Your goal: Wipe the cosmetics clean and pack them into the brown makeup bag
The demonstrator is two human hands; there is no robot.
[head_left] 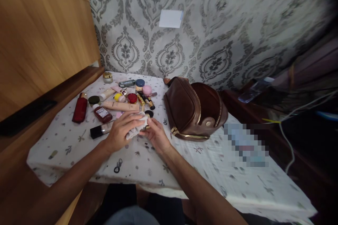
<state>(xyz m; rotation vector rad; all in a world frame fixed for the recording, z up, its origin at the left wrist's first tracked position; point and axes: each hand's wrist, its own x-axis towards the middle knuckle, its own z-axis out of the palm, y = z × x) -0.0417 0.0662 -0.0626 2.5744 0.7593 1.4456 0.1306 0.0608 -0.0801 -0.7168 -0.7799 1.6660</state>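
My left hand (120,132) is closed on a crumpled white cloth (136,130), pressing it against a small object. My right hand (157,135) grips that small object from the other side; fingers and cloth cover most of it, so its kind is unclear. A round black lid (149,113) shows just behind the fingertips. Beside my left hand lies a bottle with a black cap (96,132). Close behind my hands are a beige tube (121,106), a dark red bottle with a white label (102,114) and a red round jar (132,98).
A brown leather cosmetic bag (182,102) stands unzipped to the right of my hands. Farther left are a red bottle (80,109) and a gold-lidded jar (107,77). A patterned cloth (105,163) covers the table. A wooden cabinet (47,42) borders the left side; wallpaper rises behind.
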